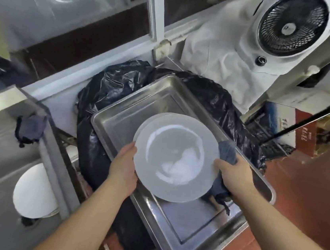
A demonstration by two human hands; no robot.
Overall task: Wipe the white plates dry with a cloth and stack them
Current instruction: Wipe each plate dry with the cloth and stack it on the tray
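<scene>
Over a steel tray [199, 228], left hand [124, 166] and cloth-clutching right hand [234, 176] grip the white plate [176, 157] rims.

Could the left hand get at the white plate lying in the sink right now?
Probably not yet. The left hand grips the rim of the held plate, as does the right hand with the cloth. The sink plate lies uncovered to its left, so the path looks free once it lets go.

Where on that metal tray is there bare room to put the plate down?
The steel tray has bare floor near the person, below the held plate, and at its far end toward the black bag. The middle is crowded by plate, hands and cloth.
</scene>
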